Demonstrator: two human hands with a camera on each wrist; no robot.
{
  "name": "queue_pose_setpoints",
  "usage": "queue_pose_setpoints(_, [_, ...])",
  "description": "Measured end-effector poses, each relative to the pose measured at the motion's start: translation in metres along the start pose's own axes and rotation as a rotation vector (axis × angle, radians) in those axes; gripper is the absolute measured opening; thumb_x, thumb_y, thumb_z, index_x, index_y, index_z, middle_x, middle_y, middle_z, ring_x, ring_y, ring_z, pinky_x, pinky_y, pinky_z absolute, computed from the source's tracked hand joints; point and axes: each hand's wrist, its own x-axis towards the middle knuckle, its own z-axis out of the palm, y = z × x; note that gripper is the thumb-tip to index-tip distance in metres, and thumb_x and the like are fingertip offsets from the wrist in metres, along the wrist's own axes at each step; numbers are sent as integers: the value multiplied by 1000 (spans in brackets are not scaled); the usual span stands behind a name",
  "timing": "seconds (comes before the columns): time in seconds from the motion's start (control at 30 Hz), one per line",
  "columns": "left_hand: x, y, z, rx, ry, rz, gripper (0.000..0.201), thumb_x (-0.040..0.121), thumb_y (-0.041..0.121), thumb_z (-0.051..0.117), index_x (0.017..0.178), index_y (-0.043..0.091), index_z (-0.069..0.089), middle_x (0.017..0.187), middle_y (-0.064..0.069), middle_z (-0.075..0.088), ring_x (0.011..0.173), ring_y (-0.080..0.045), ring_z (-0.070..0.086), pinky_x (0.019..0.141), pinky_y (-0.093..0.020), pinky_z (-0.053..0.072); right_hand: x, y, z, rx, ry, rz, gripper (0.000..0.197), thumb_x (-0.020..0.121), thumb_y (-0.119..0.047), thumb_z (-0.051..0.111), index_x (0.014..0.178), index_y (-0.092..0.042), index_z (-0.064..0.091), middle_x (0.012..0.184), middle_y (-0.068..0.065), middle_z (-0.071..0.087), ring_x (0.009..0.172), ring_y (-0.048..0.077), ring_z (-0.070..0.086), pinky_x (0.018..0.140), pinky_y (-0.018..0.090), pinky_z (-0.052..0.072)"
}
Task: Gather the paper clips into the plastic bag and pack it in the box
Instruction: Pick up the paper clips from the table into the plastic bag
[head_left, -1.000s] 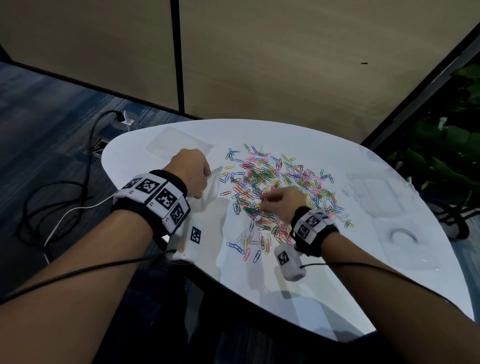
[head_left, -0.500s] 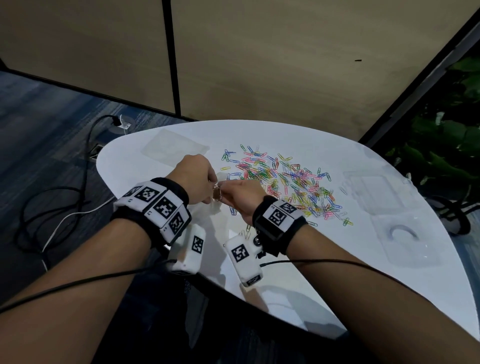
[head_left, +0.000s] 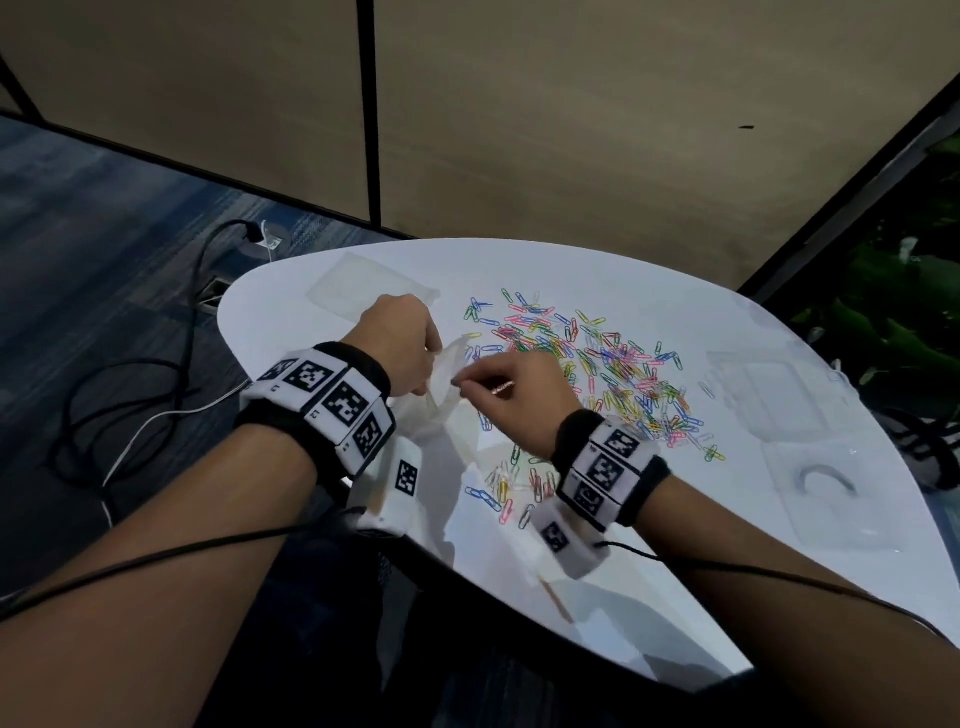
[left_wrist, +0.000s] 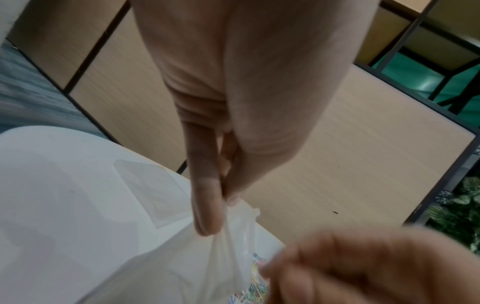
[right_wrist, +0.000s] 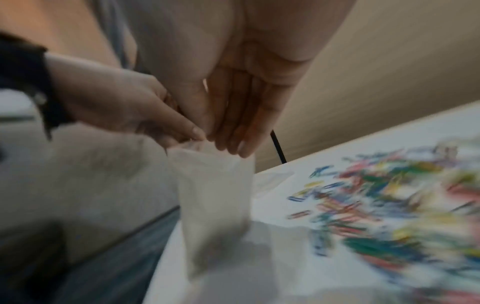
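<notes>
Many coloured paper clips (head_left: 597, 364) (right_wrist: 376, 205) lie spread over the white table (head_left: 649, 561). A smaller group of clips (head_left: 504, 488) lies nearer me. My left hand (head_left: 402, 338) (left_wrist: 223, 197) pinches the rim of a clear plastic bag (head_left: 444, 395) (left_wrist: 207, 267) (right_wrist: 215, 195) and holds it upright above the table. My right hand (head_left: 460, 382) (right_wrist: 223, 142) has its bunched fingertips at the bag's mouth. A short pinkish clip shows between its thumb and fingers in the head view. The clear plastic box (head_left: 779, 395) sits at the right.
A second flat clear bag (head_left: 363, 288) (left_wrist: 145, 185) lies at the table's far left. A clear lid or tray (head_left: 831, 488) with a dark curved mark lies near the right edge. Cables run over the floor at the left. Beige wall panels stand behind the table.
My right hand left the clip pile with some clips and came left to the bag's mouth. My left hand kept hold of the bag and raised it a little.
</notes>
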Motion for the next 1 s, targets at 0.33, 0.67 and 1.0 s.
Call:
queue_pose_setpoints(0.33, [-2,0,-8,37,-18,-11,29,83,-9,66,107,6,76,95,-13,77,71,-23,75,83,-38,64,-86,115,30,-767,-482,-596,49,86,-10,57,134,-14,57,143,9,54,126,31,57,92,42,55])
queue_pose_setpoints(0.67, [-3,2,-2,11,-26,-32,28,91,-5,59,114,5,73,94,-15,76,69,-24,77,84,-38,64,-28,108,22,-901,-450,-84,66,90,-15,63,147,-21,31,161,9,17,140,41,30,102,48,45])
queue_pose_setpoints(1.0, [-4,8,3,38,-58,-9,24,94,-1,56,109,8,73,86,-11,76,72,-24,79,82,-38,64,-8,99,7,-525,-184,210,18,88,-6,64,98,-11,78,95,6,75,88,22,70,83,32,57])
